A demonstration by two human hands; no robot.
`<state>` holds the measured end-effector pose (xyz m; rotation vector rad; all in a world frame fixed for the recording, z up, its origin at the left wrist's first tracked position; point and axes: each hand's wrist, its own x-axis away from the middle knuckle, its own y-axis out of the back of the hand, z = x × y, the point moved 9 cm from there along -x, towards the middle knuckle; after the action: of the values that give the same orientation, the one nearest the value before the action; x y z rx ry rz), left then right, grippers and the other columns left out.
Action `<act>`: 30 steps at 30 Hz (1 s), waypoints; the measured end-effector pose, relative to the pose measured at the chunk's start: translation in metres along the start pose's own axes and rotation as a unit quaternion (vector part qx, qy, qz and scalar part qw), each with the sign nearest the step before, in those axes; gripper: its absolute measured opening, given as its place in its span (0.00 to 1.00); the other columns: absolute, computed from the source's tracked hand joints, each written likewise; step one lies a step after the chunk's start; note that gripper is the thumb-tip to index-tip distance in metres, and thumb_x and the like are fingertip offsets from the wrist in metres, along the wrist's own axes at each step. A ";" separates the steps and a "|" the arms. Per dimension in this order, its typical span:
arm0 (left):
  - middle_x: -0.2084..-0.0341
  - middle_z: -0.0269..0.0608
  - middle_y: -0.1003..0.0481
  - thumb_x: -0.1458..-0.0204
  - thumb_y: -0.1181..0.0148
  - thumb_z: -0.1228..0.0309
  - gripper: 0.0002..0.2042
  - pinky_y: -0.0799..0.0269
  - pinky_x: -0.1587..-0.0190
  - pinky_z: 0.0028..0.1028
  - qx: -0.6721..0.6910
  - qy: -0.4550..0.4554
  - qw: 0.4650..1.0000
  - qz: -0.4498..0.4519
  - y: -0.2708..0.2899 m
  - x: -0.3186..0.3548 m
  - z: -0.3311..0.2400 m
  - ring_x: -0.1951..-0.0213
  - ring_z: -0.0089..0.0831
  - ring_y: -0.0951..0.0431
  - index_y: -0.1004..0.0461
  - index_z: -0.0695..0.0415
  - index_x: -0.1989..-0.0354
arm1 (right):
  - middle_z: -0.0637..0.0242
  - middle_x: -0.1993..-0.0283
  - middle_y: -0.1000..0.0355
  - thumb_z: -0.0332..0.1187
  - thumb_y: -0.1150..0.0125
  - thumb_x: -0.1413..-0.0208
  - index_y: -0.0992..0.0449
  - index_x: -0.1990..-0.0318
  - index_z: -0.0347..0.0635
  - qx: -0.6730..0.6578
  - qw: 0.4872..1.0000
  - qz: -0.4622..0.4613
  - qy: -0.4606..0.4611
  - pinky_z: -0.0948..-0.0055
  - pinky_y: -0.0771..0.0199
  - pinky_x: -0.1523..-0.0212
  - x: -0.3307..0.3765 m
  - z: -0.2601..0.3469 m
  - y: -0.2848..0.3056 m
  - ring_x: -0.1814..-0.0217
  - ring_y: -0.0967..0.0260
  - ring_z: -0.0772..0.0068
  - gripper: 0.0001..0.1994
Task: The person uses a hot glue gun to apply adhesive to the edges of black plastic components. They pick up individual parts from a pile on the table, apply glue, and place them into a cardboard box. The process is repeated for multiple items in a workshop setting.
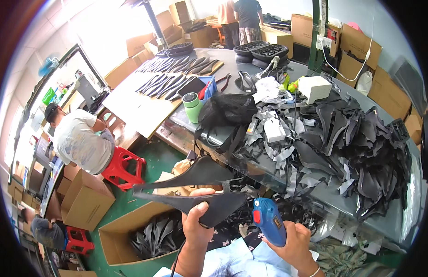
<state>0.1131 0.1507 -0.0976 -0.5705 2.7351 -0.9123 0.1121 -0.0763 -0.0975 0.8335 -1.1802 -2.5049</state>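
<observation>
Left hand [197, 226]: raised at lower centre; fingers curled shut around the rear edge of a black saddle shell [195, 201], thumb on top
Saddle shell: held flat just above the lap, narrow nose pointing to the left; a second black shell [191, 174] right above it, whether gripped too cannot be told
Right hand [292, 242]: closed in a fist around the grip of a blue handheld power tool [269, 220]; red button facing up; tool tip close to the wide end of the held shell
Table [334, 196]: grey top ahead and to the right, heaped with black offcuts [361, 147] and grey strips
On the table: green cup [192, 106]; black mesh bag [232, 111]; white box [314, 87]; rows of dark shells on cardboard [165, 83] at the far left end
Floor: open carton of black parts [151, 235] below the left hand; red stool [124, 167]; person in a white shirt [80, 141] bent over beside it
Background: two people standing at the far end among cardboard boxes
</observation>
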 end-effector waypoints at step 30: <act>0.60 0.36 0.27 0.47 0.44 0.63 0.15 0.25 0.64 0.30 -0.003 0.376 0.893 -0.247 0.190 0.135 0.211 0.59 0.28 0.26 0.34 0.56 0.54 | 0.57 0.71 0.31 0.35 0.27 0.69 0.36 0.60 0.41 -0.042 0.979 0.053 -0.193 0.59 0.36 0.65 0.013 -0.039 -0.040 0.69 0.33 0.50 0.27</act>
<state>-0.0009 0.1217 -0.3892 -1.1583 3.3198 -1.5045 0.1258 -0.0811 -0.1531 0.2573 -1.1795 -2.6802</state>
